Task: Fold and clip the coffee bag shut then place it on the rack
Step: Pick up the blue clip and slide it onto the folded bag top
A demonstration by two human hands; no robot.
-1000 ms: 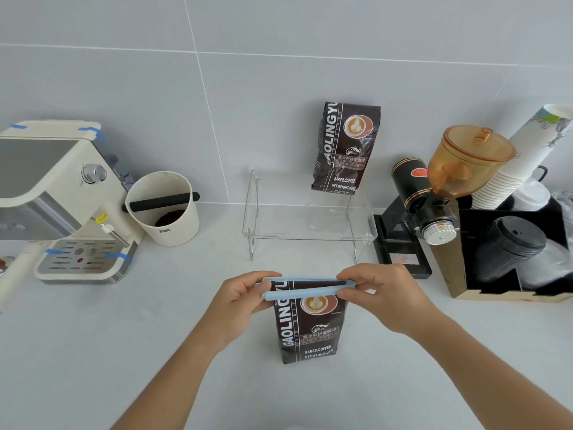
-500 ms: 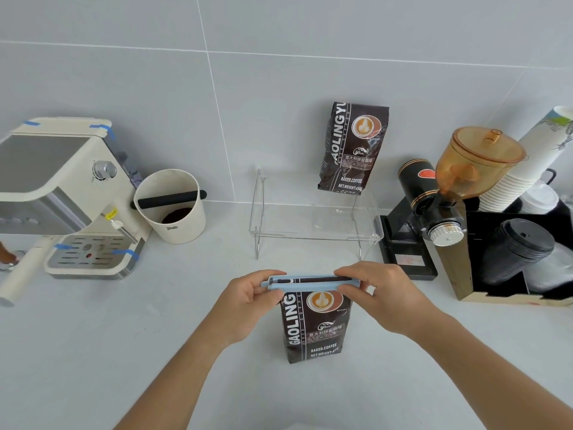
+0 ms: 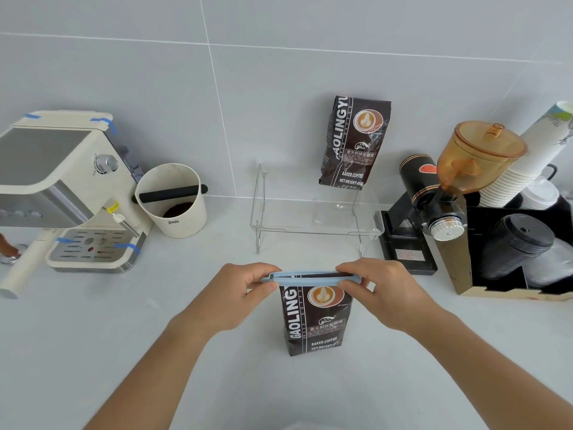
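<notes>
A dark brown coffee bag (image 3: 313,321) stands upright on the white counter in front of me. A light blue clip (image 3: 305,278) lies across its folded top. My left hand (image 3: 235,293) pinches the clip's left end, and my right hand (image 3: 384,290) pinches its right end. The clear acrylic rack (image 3: 316,225) stands behind the bag against the wall. A second coffee bag (image 3: 353,141) of the same kind stands on the rack's right rear, leaning on the tiles.
A cream espresso machine (image 3: 62,187) fills the left side, with a cream knock box (image 3: 173,200) beside it. A black grinder with an amber hopper (image 3: 449,187) stands right of the rack. Paper cups (image 3: 527,162) and black lids (image 3: 521,243) sit in a box at far right.
Both hands have stayed on the clip's ends at the bag's top. The clip now lies flatter and closer together along the fold. The view shifted slightly.
</notes>
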